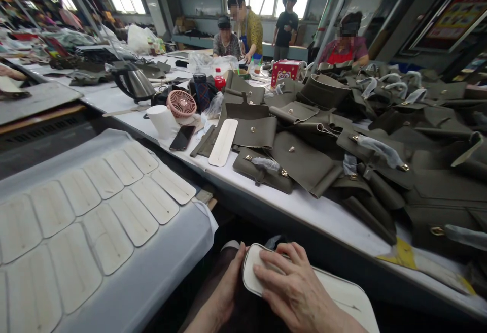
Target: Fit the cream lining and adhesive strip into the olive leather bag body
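In my lap lies a long white panel (pixel 344 292) with rounded corners and a dark edge, a short slit mark near its right end. My left hand (pixel 227 286) closes round its left end, the fingers partly hidden behind it. Across the top of the panel, my right hand (pixel 291 282) rests with bent fingers and grips it near the left end. Some clear plastic film (pixel 276 241) shows behind the panel. Several similar white panels (pixel 142 213) lie in two rows on a cloth-covered board (pixel 186 241) to my left.
Dark olive bag pieces (pixel 300 158) with wrapped handles are heaped on the long white table (pixel 243 183) ahead. One more white panel (pixel 223 142), a phone (pixel 182 137), a paper roll (pixel 163 122), a pink fan (pixel 181 103) and a kettle (pixel 135 84) are there. Several people stand or sit beyond.
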